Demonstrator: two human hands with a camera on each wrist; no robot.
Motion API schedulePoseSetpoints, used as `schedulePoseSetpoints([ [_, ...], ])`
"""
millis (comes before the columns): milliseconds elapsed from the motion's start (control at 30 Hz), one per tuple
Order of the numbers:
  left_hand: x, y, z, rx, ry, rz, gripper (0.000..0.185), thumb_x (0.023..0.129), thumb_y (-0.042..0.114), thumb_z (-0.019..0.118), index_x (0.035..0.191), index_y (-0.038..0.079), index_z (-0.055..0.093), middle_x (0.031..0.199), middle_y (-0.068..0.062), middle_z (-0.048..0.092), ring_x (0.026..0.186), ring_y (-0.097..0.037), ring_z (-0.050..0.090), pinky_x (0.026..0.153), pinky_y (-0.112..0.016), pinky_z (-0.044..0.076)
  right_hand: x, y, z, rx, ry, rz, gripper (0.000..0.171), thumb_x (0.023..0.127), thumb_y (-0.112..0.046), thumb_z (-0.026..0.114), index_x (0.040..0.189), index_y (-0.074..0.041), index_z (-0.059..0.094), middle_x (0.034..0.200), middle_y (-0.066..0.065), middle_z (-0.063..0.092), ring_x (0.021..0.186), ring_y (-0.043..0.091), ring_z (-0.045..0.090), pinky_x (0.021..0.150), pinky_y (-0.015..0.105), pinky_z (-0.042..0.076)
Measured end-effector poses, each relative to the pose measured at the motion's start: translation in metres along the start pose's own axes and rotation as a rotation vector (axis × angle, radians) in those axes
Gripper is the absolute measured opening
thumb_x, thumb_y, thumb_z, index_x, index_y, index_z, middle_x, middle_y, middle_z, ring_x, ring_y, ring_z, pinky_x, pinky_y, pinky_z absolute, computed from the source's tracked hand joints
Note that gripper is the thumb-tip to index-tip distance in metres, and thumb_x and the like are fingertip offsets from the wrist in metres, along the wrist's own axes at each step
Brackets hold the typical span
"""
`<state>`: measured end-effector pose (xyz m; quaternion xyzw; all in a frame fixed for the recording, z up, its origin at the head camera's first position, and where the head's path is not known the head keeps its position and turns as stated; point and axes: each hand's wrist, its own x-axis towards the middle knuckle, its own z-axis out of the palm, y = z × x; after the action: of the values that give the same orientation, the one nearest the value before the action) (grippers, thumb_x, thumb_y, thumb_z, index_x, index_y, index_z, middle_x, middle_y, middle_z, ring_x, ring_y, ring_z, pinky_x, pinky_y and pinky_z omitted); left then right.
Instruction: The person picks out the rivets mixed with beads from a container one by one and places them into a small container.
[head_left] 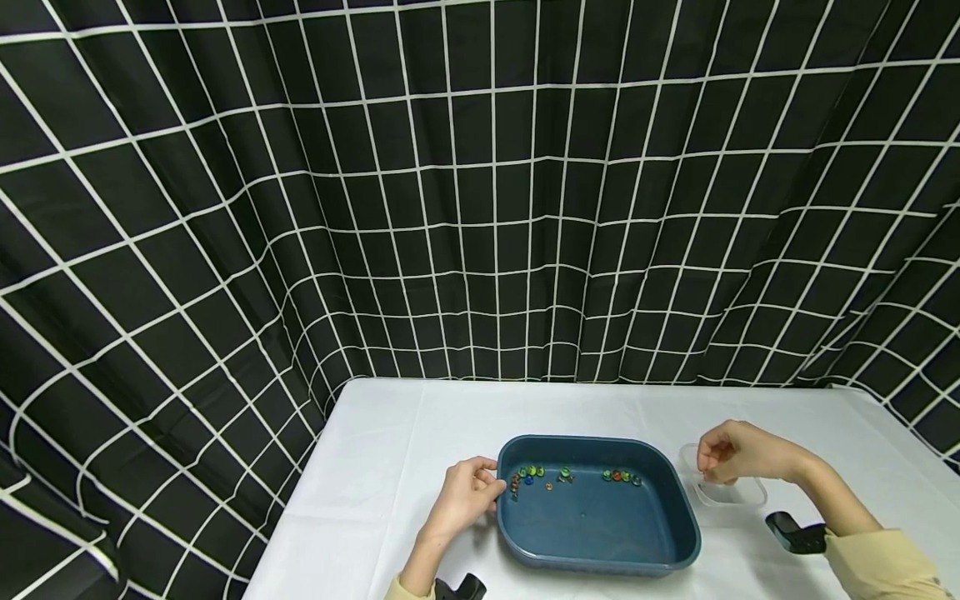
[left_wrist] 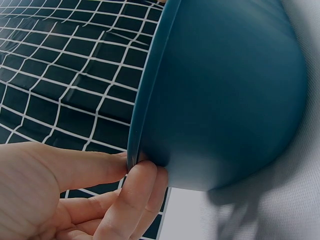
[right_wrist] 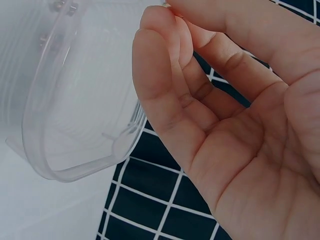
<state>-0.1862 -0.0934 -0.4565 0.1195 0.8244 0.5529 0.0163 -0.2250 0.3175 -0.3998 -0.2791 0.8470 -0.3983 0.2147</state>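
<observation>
My left hand (head_left: 465,498) grips the left rim of a dark blue plastic tub (head_left: 592,529); the left wrist view shows the thumb on one side of the rim and fingers on the other. Glass marbles (head_left: 532,471) in green, blue and red lie along the tub's far side, with smaller amber beads (head_left: 549,486) among them. My right hand (head_left: 742,454) is over a clear plastic container (head_left: 731,493), thumb and fingertips pinched together. A tiny golden bead (right_wrist: 166,4) just shows at those fingertips, mostly hidden.
The container stands right of the tub on a white-covered table (head_left: 390,450). A few small brownish beads (right_wrist: 44,41) show through its wall. A black curtain with a white grid (head_left: 465,250) hangs behind the table and along its sides.
</observation>
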Motion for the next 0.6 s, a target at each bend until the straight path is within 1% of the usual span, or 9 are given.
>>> schedulePoseSetpoints([
  [233, 0.0005, -0.0006, 0.0, 0.004, 0.0, 0.002, 0.031, 0.079, -0.003, 0.064, 0.106, -0.016, 0.057, 0.071, -0.004, 0.058, 0.05, -0.013, 0.059, 0.045, -0.016, 0.044, -0.0001, 0.0005, -0.0013, 0.001, -0.001, -0.01, 0.005, 0.078, 0.006, 0.062, 0.079, 0.002, 0.06, 0.069, 0.003, 0.059, 0.059, 0.005, 0.051, 0.049, 0.025, 0.047],
  [533, 0.0004, -0.0001, 0.0001, 0.008, -0.004, 0.002, 0.03, 0.08, -0.004, 0.064, 0.106, -0.017, 0.057, 0.071, -0.004, 0.058, 0.051, -0.009, 0.058, 0.045, -0.017, 0.046, -0.0035, -0.0027, -0.0046, 0.02, -0.008, -0.011, 0.005, 0.079, 0.003, 0.063, 0.079, 0.0, 0.059, 0.069, 0.001, 0.058, 0.06, 0.004, 0.052, 0.049, 0.026, 0.047],
  [600, 0.0002, -0.0001, 0.0001, 0.008, -0.003, 0.002, 0.03, 0.08, -0.004, 0.064, 0.106, -0.017, 0.057, 0.071, -0.004, 0.058, 0.051, -0.009, 0.058, 0.045, -0.017, 0.046, -0.0045, -0.0024, -0.0057, 0.022, -0.009, -0.01, 0.005, 0.08, 0.002, 0.063, 0.079, 0.002, 0.059, 0.069, 0.0, 0.058, 0.06, 0.004, 0.052, 0.049, 0.027, 0.047],
])
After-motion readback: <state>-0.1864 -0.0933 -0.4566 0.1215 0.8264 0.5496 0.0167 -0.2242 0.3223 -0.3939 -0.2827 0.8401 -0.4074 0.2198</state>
